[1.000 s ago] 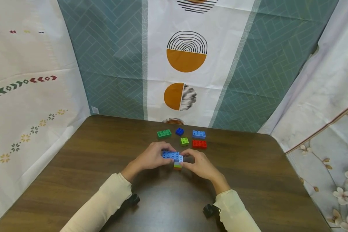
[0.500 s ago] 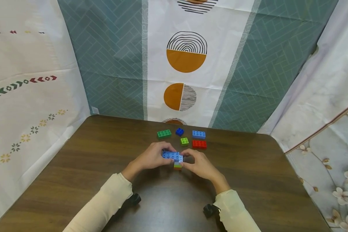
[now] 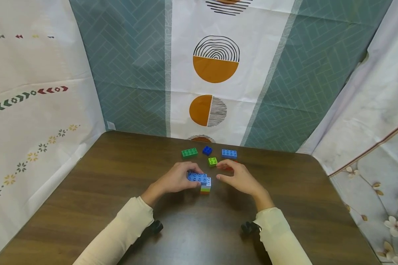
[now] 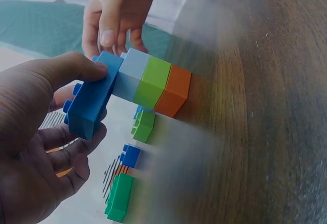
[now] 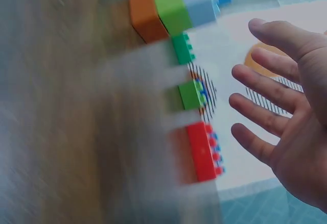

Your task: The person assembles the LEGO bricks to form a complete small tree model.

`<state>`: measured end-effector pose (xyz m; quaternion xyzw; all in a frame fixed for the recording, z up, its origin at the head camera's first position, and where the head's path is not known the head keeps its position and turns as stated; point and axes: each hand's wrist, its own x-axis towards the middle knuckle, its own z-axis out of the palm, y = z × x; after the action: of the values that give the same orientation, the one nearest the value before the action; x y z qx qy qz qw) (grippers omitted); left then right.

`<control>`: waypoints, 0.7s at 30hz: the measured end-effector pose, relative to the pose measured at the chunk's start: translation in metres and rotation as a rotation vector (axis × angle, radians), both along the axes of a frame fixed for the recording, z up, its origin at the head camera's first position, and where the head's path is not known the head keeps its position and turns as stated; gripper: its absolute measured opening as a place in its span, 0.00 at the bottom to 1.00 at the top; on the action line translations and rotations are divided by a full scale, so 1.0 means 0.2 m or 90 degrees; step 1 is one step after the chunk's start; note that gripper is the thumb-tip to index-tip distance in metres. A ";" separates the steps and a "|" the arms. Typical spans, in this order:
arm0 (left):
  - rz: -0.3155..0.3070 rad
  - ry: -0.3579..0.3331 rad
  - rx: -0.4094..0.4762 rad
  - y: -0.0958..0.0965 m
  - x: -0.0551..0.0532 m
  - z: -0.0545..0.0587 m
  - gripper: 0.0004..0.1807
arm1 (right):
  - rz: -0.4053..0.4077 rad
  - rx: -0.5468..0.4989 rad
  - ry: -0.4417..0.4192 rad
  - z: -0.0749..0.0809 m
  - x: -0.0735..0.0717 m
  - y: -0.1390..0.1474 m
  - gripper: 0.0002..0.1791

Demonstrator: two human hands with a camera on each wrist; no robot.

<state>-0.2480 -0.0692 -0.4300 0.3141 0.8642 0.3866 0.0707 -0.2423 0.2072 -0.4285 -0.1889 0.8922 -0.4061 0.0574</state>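
Observation:
My left hand (image 3: 178,178) pinches a long blue toy brick (image 3: 197,177) between thumb and fingers. That brick sits on top of a small stack and juts out to the left. Below it the stack shows a pale blue-grey brick (image 4: 133,75), a lime green brick (image 4: 153,82) and an orange brick (image 4: 174,90) at the bottom, on the table. To the right of the stack hovers my right hand (image 3: 241,178), fingers spread and holding nothing. In the head view it partly covers a red brick (image 5: 202,152), which lies beyond it on the table.
Behind the stack lie a green brick (image 3: 189,152), a small dark blue brick (image 3: 207,150), a small lime brick (image 3: 212,162) and a light blue brick (image 3: 229,153). The brown wooden table (image 3: 119,158) ends at a hanging patterned cloth (image 3: 215,84).
My right hand has let go of the stack and moved away to the right and back, its fingers opening. The left hand keeps its hold on the blue brick.

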 end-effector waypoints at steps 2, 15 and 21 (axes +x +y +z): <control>0.002 -0.003 -0.002 0.00 0.00 0.00 0.15 | -0.012 0.007 0.004 0.01 -0.03 0.04 0.24; 0.001 -0.007 -0.005 0.00 0.00 0.00 0.15 | -0.096 0.006 0.038 -0.11 -0.21 0.24 0.19; -0.004 -0.009 -0.001 -0.01 0.00 0.00 0.15 | -0.116 0.001 0.032 -0.12 -0.25 0.24 0.19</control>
<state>-0.2485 -0.0714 -0.4297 0.3140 0.8631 0.3878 0.0778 -0.2922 0.2561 -0.4525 -0.1166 0.9072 -0.4042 -0.0019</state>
